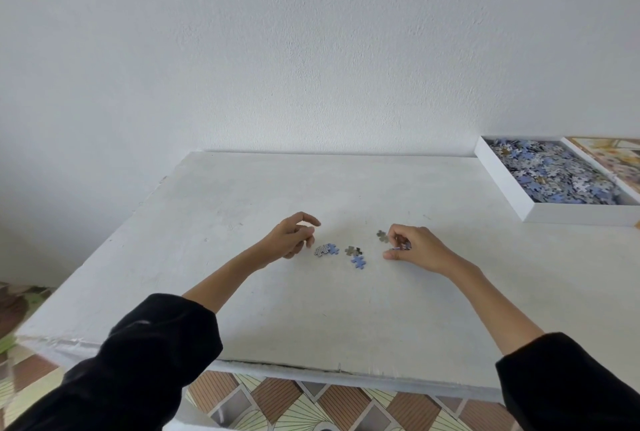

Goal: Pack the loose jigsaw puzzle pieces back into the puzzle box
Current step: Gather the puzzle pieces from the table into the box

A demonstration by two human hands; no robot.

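You are late in the gathering step, by my judgement; most pieces lie in the box. Near the middle of the tabletop (242, 195), your left hand (292, 238) hovers with its grip loosely apart, holding nothing, just beside the loose pieces (358, 261). I count about six, though some overlap. Your right hand (415, 249) has its grip pinched on a few collected pieces (403, 245), number unclear. Next, pinch up the rest and carry everything to the one puzzle box (502, 185) at the far right corner, one lid (609, 153) beside it.
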